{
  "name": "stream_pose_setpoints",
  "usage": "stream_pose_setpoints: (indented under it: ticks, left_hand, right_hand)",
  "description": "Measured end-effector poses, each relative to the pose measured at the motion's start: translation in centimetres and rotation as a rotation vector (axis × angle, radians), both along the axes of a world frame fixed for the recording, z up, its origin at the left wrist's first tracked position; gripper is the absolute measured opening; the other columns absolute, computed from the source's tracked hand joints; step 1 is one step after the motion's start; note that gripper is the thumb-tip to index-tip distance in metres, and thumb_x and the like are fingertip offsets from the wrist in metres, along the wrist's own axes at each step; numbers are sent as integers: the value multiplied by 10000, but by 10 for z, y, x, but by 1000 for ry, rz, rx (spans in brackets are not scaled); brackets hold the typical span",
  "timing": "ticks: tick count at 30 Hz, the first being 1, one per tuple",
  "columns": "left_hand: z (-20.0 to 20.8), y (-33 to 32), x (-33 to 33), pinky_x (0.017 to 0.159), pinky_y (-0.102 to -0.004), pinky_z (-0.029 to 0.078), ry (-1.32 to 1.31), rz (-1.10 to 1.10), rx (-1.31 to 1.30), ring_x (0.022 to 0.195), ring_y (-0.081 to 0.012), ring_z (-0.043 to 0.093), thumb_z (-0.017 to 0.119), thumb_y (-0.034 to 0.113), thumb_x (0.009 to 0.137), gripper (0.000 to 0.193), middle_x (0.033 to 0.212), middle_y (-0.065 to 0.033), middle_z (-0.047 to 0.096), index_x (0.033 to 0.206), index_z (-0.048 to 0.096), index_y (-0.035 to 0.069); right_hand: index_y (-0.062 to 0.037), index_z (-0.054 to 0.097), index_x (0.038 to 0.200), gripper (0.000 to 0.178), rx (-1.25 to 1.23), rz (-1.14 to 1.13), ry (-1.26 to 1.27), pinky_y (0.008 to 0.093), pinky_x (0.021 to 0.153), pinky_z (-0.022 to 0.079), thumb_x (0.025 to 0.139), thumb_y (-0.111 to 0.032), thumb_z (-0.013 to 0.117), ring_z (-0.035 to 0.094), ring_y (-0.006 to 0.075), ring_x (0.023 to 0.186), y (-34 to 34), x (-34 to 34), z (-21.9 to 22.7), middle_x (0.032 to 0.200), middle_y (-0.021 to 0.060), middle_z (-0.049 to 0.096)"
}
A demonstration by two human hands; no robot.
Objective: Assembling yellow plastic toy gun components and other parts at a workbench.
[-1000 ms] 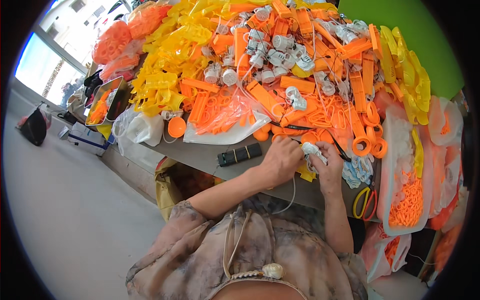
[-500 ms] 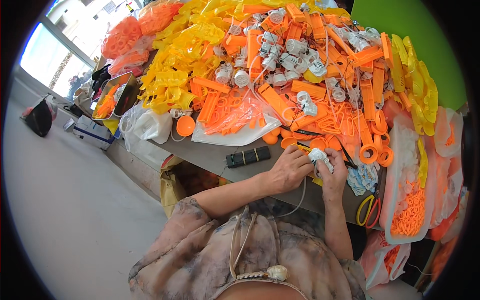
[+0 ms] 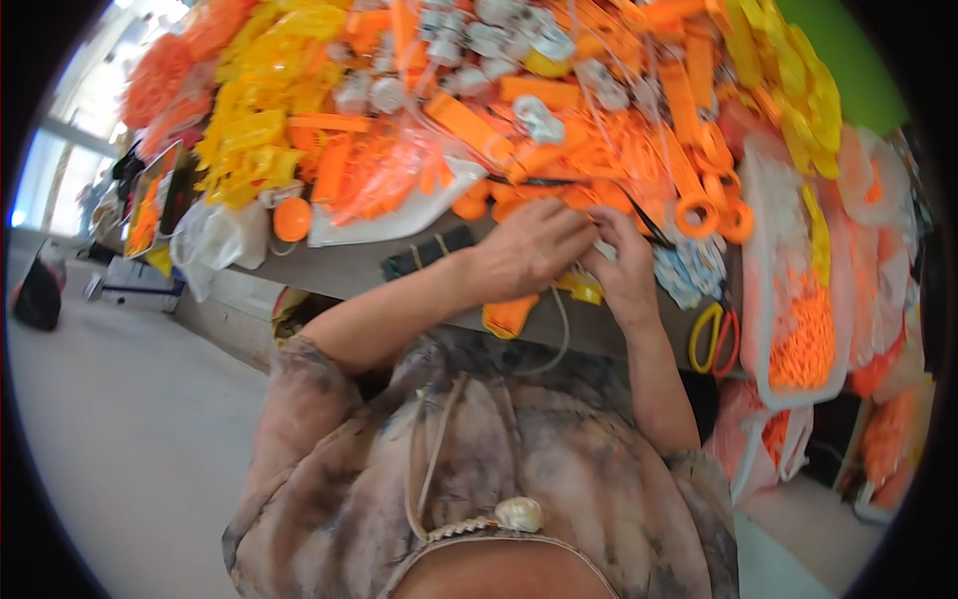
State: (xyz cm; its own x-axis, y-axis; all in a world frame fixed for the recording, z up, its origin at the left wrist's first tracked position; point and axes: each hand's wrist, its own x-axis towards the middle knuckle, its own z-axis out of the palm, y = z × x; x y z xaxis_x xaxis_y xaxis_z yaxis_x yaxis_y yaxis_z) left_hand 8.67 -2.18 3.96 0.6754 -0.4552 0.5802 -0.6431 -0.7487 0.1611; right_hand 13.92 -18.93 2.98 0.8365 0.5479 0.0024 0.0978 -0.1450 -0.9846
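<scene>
Above the table's front edge, my two hands meet with fingertips bent inward. My right hand [image 3: 624, 268] is closed around a small white plastic part [image 3: 604, 248], mostly hidden by the fingers. Close against it, my left hand [image 3: 534, 245] has its fingers pinched together; whatever they grip is hidden. A thin pale tube [image 3: 565, 334] hangs below the hands toward my lap. Under my left wrist lies an orange plastic piece [image 3: 509, 315] with a yellow edge, and a yellow piece [image 3: 582, 288] shows below my right hand.
A heap of orange parts [image 3: 539, 93], yellow parts [image 3: 254, 145] and white mechanisms [image 3: 544, 122] covers the far table. A dark banded block [image 3: 429, 252] lies left of my hands. Scissors [image 3: 715, 339] and a translucent bin [image 3: 755, 344] of small orange pieces are at right.
The view has shifted, so the table sits higher in it. My left hand has closed over the white part, hiding most of it. The orange piece under my wrist now shows.
</scene>
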Motion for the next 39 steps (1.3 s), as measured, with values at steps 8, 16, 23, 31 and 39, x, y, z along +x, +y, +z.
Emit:
stream_pose_setpoints:
  ticks: [8,16,23,31,39]
  left_hand:
    - [-3,-5,-4,743,-374,436,19,-9,-25,885,-294,529,637,15,629,445,1003,-125,537,1064,548,-1]
    - [-13,-2,-16,802,-398,455,173,119,-322,934,-341,544,702,0,618,521,1046,-170,540,1111,532,5]
    - [-17,-1,-19,814,-394,454,81,103,-330,958,-330,547,692,-13,639,487,1058,-162,559,1100,534,1]
    - [-4,9,-14,820,-366,472,167,77,-361,962,-302,567,699,25,705,441,1079,-146,558,1117,542,0]
    - [4,29,-13,859,-297,458,447,182,-512,959,-195,571,760,44,689,491,1046,-76,571,1134,556,15]
  right_hand:
    - [25,482,1174,381,-39,75,16,249,784,465,824,-40,619,585,122,894,-8,0,6,989,100,626]
    - [-11,385,1330,755,-276,200,-420,353,974,398,685,-108,765,462,270,1190,-58,-10,4,1317,119,455]
    - [-14,361,1347,838,-316,275,-675,395,1017,366,637,-121,793,397,344,1233,-45,-7,-20,1338,157,370]
    - [-39,363,1357,810,-173,293,-656,376,982,401,661,-72,776,446,315,1166,-30,5,11,1255,149,399]
    - [-48,368,1366,817,-1,242,-558,368,1006,388,659,-82,775,447,287,1207,-12,4,5,1283,143,434]
